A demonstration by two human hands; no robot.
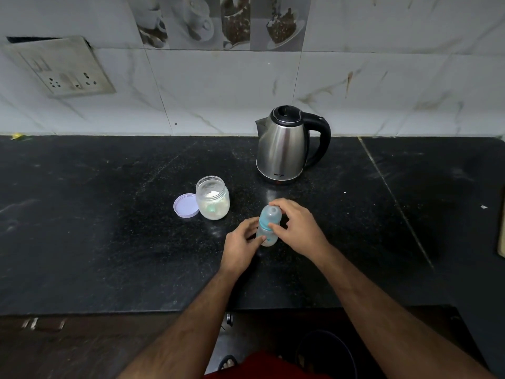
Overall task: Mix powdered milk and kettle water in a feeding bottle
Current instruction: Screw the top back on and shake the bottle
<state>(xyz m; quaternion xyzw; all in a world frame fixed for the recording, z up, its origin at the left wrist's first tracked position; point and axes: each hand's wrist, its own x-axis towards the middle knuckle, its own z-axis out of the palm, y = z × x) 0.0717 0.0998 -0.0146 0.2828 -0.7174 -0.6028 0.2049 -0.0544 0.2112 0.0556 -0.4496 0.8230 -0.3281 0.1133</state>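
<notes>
The right hand (296, 228) curls over the top of the small clear plastic feeding bottle with a teal collar and translucent cap (268, 225), thumb against the teal ring on the near side and fingers wrapped over the far side of the cap, a close pinch with no slack. The left hand (241, 242) grips the lower body of the bottle from the left, thumb lying across its front. The bottle stands roughly upright on the black speckled stone counter (109, 228), its long axis vertical and leaning slightly away from the person, directly between the two hands. Judging by this hold, the top is being turned on or off; which, I cannot tell. Just behind and left stands the open clear jar of white milk powder (213, 199), its lilac lid (186, 205) lying beside it. The steel electric kettle with black handle (284, 146) sits further back, handle to the right, nearer the right hand.
</notes>
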